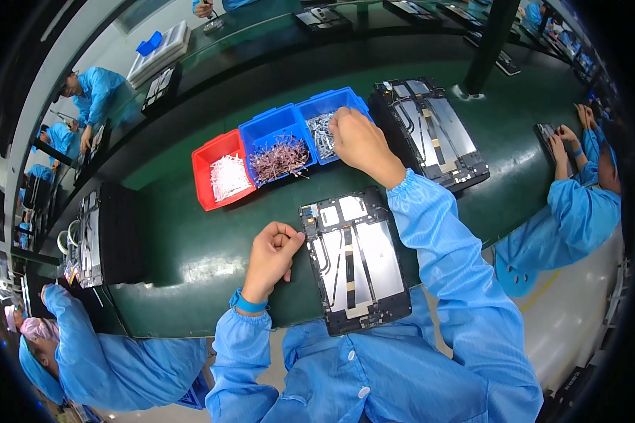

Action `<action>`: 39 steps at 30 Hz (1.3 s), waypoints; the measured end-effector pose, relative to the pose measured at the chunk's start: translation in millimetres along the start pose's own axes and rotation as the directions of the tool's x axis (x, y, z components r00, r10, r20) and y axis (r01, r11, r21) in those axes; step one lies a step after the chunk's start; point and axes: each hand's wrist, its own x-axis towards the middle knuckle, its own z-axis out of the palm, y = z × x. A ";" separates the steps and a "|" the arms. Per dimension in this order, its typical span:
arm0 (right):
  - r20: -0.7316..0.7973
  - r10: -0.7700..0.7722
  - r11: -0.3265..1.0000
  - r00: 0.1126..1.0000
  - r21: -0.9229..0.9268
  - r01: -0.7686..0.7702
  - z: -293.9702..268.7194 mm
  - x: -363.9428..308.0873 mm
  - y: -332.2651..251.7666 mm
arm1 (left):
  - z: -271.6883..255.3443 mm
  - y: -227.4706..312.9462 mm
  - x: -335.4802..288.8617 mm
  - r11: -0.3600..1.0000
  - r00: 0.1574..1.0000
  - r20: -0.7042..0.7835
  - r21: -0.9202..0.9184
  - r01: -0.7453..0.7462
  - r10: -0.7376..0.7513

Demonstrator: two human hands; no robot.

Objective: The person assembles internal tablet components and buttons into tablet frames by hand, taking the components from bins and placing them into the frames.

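Note:
An opened tablet [363, 257], its silver battery plates, black cables and small boards exposed, lies on the green table in front of me, its lower end at the near edge. My left hand [269, 259] is closed in a pinch beside the tablet's upper left edge; what its fingertips hold, if anything, is too small to make out. Reaching forward, my right hand [360, 141] has its fingers bunched over the right blue bin [356, 101], which holds small grey pieces [322, 134]. Anything between those fingers is hidden.
Left of that bin stand a blue bin [264, 121] of brownish-pink strips and a red bin [203, 166] of white pieces. More opened tablets [437, 130] are stacked at right; a tall dark stack [116, 233] stands left. A post [488, 49] rises behind. Co-workers sit on both sides.

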 end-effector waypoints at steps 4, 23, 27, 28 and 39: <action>-0.110 0.018 0.943 0.994 0.333 0.020 4.6 -0.9 0.4 | -0.5 1.4 -2.0 1.000 1.000 -0.009 0.003 -0.004 0.004; -0.236 -0.665 0.644 0.708 0.298 0.704 -38.9 -112.5 -49.0 | 20.6 27.6 -22.4 0.956 0.972 -0.160 -0.214 -0.203 0.171; -0.074 -0.428 0.656 0.901 0.660 0.366 -41.6 -117.9 -57.3 | 18.1 24.1 -22.6 0.951 0.965 -0.149 -0.191 -0.243 0.217; -0.075 -0.426 0.657 0.902 0.660 0.365 -44.0 -117.6 -59.0 | 18.2 23.2 -23.0 0.944 0.959 -0.147 -0.193 -0.269 0.243; 0.452 -0.182 0.569 0.874 0.773 -0.281 -49.8 -112.5 -56.0 | 9.0 27.1 -26.6 0.974 0.979 -0.028 -0.102 -0.202 0.200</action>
